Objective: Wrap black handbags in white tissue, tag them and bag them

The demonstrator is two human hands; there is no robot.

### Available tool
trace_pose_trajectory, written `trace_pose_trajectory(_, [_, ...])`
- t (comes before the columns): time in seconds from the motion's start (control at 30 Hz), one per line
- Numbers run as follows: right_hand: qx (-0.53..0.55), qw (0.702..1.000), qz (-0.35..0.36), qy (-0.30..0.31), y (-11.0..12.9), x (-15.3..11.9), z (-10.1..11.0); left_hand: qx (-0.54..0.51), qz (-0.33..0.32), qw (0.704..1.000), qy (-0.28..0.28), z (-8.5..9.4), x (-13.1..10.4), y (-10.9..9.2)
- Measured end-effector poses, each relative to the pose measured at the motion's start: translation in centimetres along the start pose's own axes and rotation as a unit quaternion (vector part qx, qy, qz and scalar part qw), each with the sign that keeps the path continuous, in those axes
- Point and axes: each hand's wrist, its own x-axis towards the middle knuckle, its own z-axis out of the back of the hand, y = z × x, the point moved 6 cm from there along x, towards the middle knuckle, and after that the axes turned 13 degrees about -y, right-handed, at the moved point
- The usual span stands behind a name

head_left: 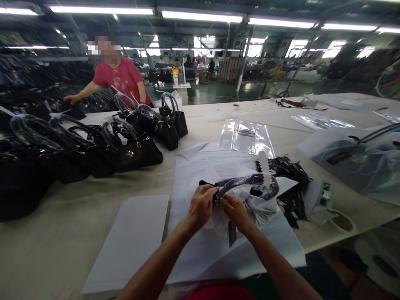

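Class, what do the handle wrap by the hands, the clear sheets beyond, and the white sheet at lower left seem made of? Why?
Wrap: probably plastic film; glossy, crinkled, glinting.
Clear sheets: likely smooth plastic; see-through with sharp glare.
White sheet: matt paper or card, unclear which; flat, straight-edged, no glare.

Handbag (240, 181), six o'clock: partly hidden by left grip (201, 204) and right grip (236, 211); detail between them too small to tell. Black bag (20, 187), nine o'clock: cut by left edge. Film-covered bag (364, 166), three o'clock: cut by right edge. Distant figure (211, 65), twelve o'clock: blurred.
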Motion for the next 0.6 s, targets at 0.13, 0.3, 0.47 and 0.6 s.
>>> trace_pose_trajectory(0.13, [-0.019,0.999,-0.013,0.038,0.8,0.3,-0.2,-0.026,0.081,0.986,0.145,-2.8,1.9,2.5])
trace_pose_trajectory(0.3, [-0.037,0.999,-0.025,0.024,1.1,0.3,0.2,-0.049,0.113,0.982,0.143,-2.7,2.4,3.3])
trace_pose_trajectory(0.47, [-0.117,0.988,0.073,-0.065,0.9,-0.6,1.8,-0.134,0.172,0.968,0.123,-1.0,1.9,4.6])
trace_pose_trajectory(0.6, [-0.187,0.969,0.138,-0.079,0.4,-1.9,2.4,-0.22,0.242,0.93,0.17,-0.3,0.4,5.0])
